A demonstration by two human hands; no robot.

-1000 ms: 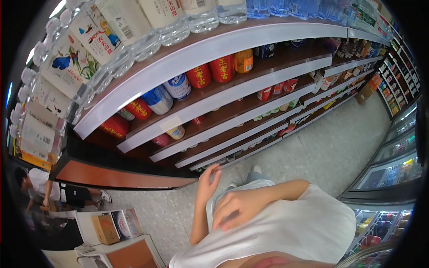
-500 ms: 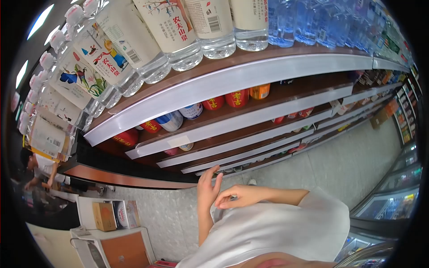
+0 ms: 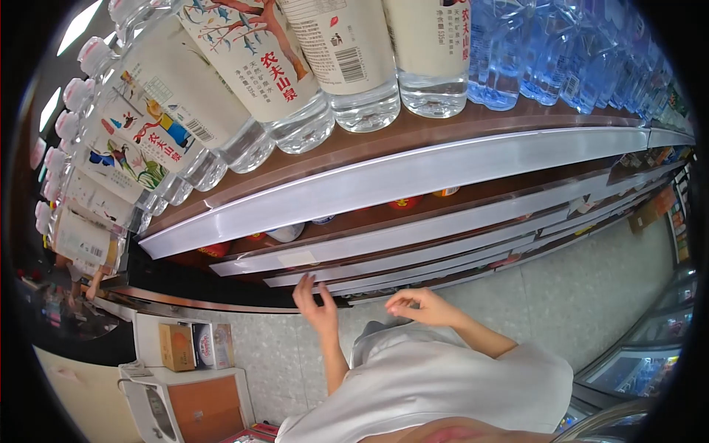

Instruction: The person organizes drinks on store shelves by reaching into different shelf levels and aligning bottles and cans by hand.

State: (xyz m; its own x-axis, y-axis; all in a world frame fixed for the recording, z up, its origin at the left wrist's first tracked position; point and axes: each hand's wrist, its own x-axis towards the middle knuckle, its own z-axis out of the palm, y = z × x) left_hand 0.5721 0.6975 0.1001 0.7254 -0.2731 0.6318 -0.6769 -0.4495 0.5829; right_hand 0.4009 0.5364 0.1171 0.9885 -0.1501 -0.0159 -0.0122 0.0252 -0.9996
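My left hand (image 3: 317,306) is raised near the lower shelf edges, its fingers apart and nothing in it. To its right is my right hand (image 3: 422,306), fingers bent and loosely spread, also holding nothing. The two hands do not touch each other. Above them runs the white front strip of the upper shelf (image 3: 399,177). Large water bottles with printed labels (image 3: 258,66) stand on that shelf, with blue-tinted bottles (image 3: 502,59) beside them to the right. Red cans (image 3: 405,201) show partly on the shelf below.
A cardboard box (image 3: 177,347) and a white box (image 3: 213,345) sit at lower left by a white cabinet (image 3: 203,406). Grey floor tiles (image 3: 546,295) stretch to glass-door coolers (image 3: 639,373) on the right. Part of another person's arm (image 3: 94,283) shows at far left.
The view has shifted closer to the upper shelf, so its bottles look larger and the cans below are more hidden. My hands have moved apart, the left one leftward and the right one rightward.
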